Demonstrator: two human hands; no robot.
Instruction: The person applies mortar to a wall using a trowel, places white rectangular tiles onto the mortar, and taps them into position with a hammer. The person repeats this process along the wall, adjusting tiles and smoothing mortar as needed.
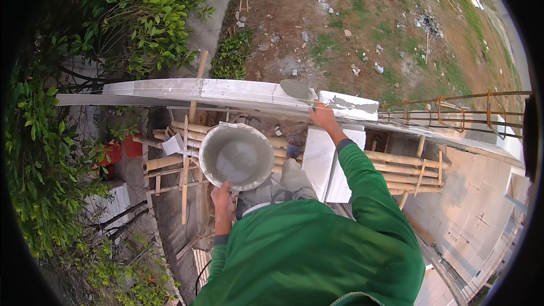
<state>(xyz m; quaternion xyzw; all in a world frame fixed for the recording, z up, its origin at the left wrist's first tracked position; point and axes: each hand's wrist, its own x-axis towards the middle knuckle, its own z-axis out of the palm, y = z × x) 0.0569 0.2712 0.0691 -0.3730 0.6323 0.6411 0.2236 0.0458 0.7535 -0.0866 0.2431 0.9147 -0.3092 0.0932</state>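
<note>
My left hand [222, 204] is closed on the near rim of a round bucket [267, 150], which is crusted with mortar outside. Wet grey mortar [238, 160] lies in it. Out over the wall top, my right hand [324, 117] grips a trowel whose grey, mortar-smeared blade [297, 89] points left; the fingers hide its handle. The blade is at a row of white blocks [238, 88]. Just right of the hand, another white block [348, 102] carries a patch of grey mortar on its face.
Bamboo scaffold poles [396, 169] run under me, with my sandalled foot [293, 147] on them. Spare white blocks [317, 161] rest beside my leg. Rusty rebar [453, 113] juts in at the right. Leafy branches [141, 17] crowd the left. Littered ground [340, 34] lies far below the wall.
</note>
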